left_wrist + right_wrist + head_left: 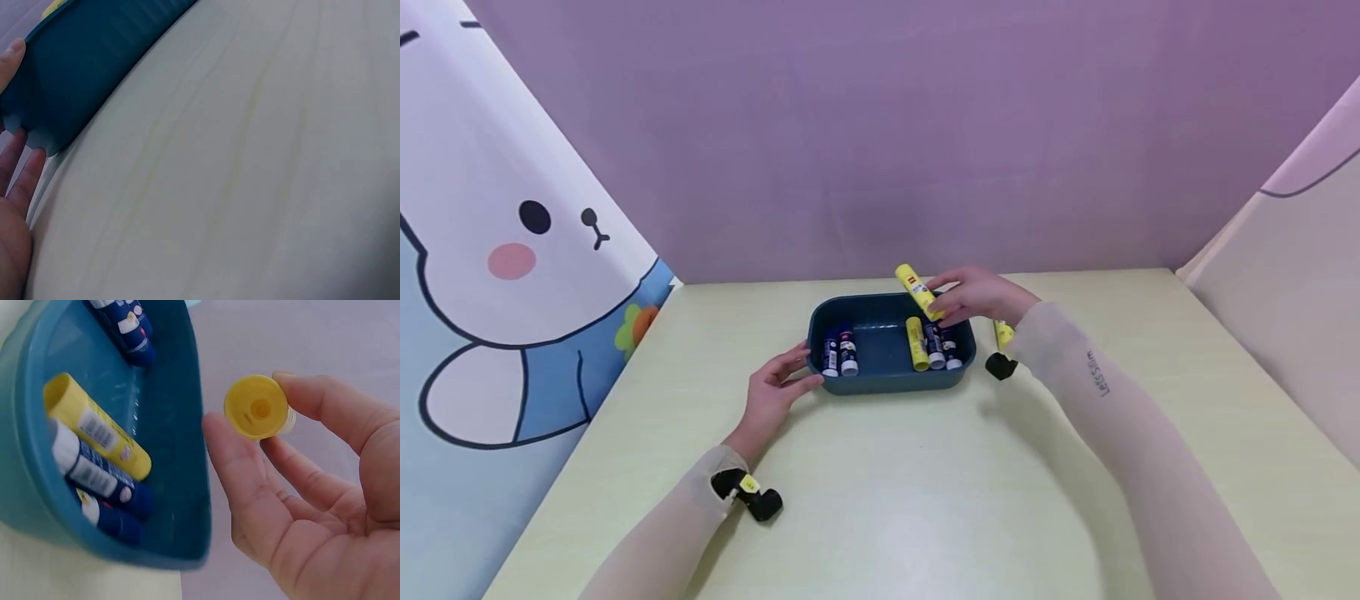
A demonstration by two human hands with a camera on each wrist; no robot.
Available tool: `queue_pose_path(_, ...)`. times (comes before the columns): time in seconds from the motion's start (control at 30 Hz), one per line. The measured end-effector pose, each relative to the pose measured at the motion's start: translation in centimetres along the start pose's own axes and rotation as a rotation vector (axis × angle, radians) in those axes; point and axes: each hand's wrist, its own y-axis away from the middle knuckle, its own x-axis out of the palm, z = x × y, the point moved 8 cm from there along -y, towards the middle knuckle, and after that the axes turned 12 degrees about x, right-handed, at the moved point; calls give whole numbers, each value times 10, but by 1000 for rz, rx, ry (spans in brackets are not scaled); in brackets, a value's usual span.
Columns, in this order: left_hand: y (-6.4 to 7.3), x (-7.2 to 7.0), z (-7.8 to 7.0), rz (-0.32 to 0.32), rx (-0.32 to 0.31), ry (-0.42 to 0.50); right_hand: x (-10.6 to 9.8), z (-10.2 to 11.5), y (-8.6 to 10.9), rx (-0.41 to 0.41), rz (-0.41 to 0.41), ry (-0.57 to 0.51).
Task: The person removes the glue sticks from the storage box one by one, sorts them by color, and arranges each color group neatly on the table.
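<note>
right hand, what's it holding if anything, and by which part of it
The right hand pinches a yellow glue stick near its lower end, the round recessed one.

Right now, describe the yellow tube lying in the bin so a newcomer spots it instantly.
On the pale table, find the dark teal bin. In its right half, seen from the head camera, is a row of three: take the leftmost tube. It is the only yellow one in there, beside dark-blue tubes; the other yellow tube is in the right hand.
</note>
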Motion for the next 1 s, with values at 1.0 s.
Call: queue_pose_path(1.0,-2,3,2,8,-1,1,-83,-30,38,-1,-160,0)
